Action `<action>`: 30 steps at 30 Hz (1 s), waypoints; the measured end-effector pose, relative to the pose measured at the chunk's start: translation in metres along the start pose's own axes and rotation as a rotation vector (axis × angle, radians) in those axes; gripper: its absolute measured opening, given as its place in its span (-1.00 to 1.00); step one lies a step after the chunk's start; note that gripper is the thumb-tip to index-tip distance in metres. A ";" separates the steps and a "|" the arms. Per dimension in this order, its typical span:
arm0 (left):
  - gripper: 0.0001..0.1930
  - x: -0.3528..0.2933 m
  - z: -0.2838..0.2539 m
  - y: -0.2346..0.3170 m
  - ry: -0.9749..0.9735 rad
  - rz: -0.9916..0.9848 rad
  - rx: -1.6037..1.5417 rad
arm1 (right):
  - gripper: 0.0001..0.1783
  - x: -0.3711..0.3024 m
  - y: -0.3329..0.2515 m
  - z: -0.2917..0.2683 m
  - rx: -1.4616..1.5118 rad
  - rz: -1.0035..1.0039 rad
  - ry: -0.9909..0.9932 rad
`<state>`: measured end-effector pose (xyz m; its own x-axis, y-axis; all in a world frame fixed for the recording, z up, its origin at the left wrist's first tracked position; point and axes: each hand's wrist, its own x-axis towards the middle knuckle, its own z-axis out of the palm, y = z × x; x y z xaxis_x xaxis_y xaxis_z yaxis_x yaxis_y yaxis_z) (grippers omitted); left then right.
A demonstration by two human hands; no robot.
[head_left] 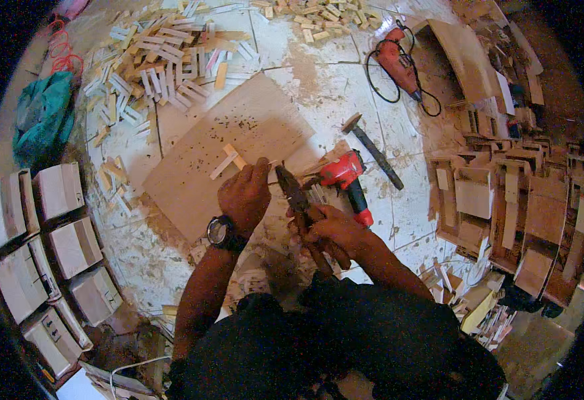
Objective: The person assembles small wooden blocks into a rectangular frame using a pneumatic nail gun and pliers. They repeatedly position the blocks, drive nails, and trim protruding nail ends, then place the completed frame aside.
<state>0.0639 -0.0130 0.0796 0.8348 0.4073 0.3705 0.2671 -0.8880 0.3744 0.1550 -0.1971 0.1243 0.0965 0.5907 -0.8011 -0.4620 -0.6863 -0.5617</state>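
Observation:
My right hand (328,230) is wrapped round the handles of dark metal pliers (292,190), their jaws pointing up and away from me. Just left of the jaws, my left hand (245,193) is closed, thumb and forefinger pinched. A thin pale sliver seems to stick out from its fingertips, too small to name. Two short wood strips (228,160), crossed or joined, lie beyond the left hand on a flat brown board (192,167) strewn with dark specks. Close by on the right, a red and black nail gun (342,172) rests on the tiles.
A hammer (375,150) and a corded red drill (398,63) lie to the right. Beyond the board spreads a heap of small wood pieces (165,60). Wooden boxes (75,247) stand at left, more wooden parts (505,200) at right. A green bag (42,120) sits far left.

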 end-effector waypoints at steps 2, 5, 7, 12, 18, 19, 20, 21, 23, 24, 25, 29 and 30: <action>-0.83 0.005 0.003 -0.001 0.004 0.009 -0.017 | -0.46 0.001 -0.002 0.013 -0.830 -0.304 0.488; -0.79 0.009 0.020 0.007 -0.010 -0.044 -0.029 | -0.46 -0.001 -0.010 0.015 -1.182 -0.371 0.638; -0.75 0.011 0.032 0.016 -0.017 -0.083 -0.038 | -0.45 -0.002 -0.015 0.008 -0.182 -0.161 0.308; -0.77 0.036 0.019 0.003 -0.252 -0.136 0.101 | -0.47 -0.003 -0.010 0.004 -0.244 -0.042 0.209; -0.84 0.054 -0.024 -0.104 0.040 -0.446 -0.159 | -0.57 -0.002 -0.024 -0.029 -0.710 -0.249 0.763; -0.81 0.043 -0.013 -0.095 0.016 -0.434 -0.307 | -0.60 0.007 -0.036 -0.052 -0.875 -0.409 0.798; -0.78 0.027 -0.002 -0.080 -0.011 -0.430 -0.453 | -0.61 0.021 -0.047 -0.077 -0.981 -0.392 0.659; -0.75 0.010 0.006 -0.066 -0.098 -0.427 -0.543 | -0.59 0.040 -0.056 -0.095 -1.059 -0.295 0.563; -0.70 -0.015 0.014 -0.046 -0.196 -0.528 -0.666 | -0.57 0.067 -0.060 -0.119 -1.278 -0.148 0.675; -0.70 -0.025 0.015 -0.039 -0.213 -0.646 -0.708 | -0.55 0.073 -0.059 -0.126 -1.366 -0.112 0.728; -0.71 -0.032 0.014 -0.033 -0.198 -0.699 -0.772 | -0.53 0.078 -0.056 -0.131 -1.441 -0.175 0.783; -0.73 -0.047 0.008 -0.026 -0.363 -0.867 -0.919 | -0.57 0.080 -0.055 -0.153 -1.287 -0.193 0.662; -0.73 -0.049 0.010 -0.026 -0.301 -0.935 -1.008 | -0.56 0.076 -0.054 -0.163 -1.415 -0.234 0.604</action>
<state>0.0203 -0.0118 0.0433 0.6467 0.5792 -0.4963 0.4251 0.2665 0.8650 0.3307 -0.1847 0.0600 0.5340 0.7239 -0.4369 0.7576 -0.6390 -0.1329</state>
